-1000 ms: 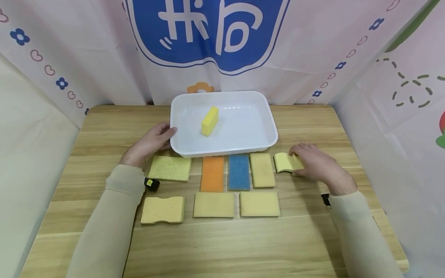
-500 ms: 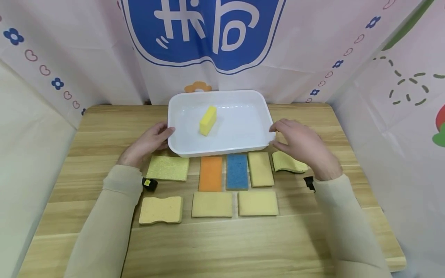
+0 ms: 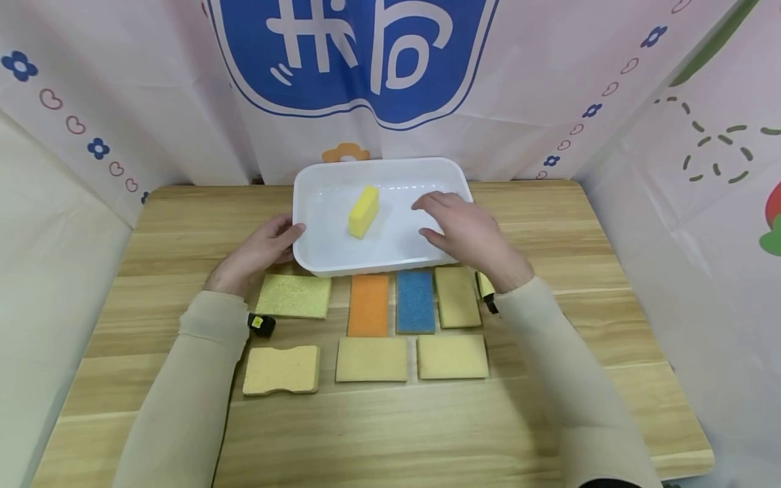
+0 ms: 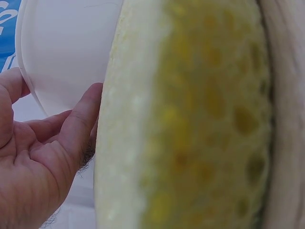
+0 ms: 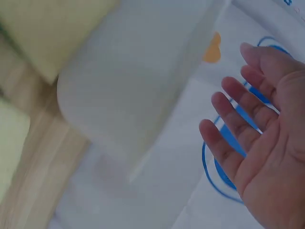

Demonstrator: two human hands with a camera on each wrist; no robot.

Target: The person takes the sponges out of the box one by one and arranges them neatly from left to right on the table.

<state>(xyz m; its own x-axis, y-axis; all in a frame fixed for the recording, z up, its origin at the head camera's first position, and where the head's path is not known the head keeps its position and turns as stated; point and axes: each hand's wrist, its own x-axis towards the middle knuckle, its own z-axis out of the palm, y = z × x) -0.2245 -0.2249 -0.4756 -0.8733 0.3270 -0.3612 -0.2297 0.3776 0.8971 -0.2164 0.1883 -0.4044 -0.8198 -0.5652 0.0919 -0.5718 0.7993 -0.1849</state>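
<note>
A white tray (image 3: 396,251) stands at the back of the table, with a yellow sponge (image 3: 363,212) upright on edge inside it. My left hand (image 3: 262,245) holds the tray's left rim, thumb over the edge and fingers against the outer wall. Over the right half of the tray hovers my right hand (image 3: 466,230); its fingers are spread and hold nothing, as the right wrist view also shows. In front of the tray lie an orange sponge (image 3: 369,305), a blue sponge (image 3: 416,302) and a tan sponge (image 3: 457,297). A curved yellow sponge (image 3: 485,283) is mostly hidden under the right wrist.
A pale yellow sponge (image 3: 294,296) lies by my left wrist. Nearer me are a notched sponge (image 3: 282,370) and two rectangular sponges, the left sponge (image 3: 371,359) and the right sponge (image 3: 453,356). A printed curtain (image 3: 518,88) hangs behind the wooden table (image 3: 390,434).
My right hand has let go of the curved yellow sponge, which stays on the table, and has moved left and up over the tray. The left hand stays at the rim.
</note>
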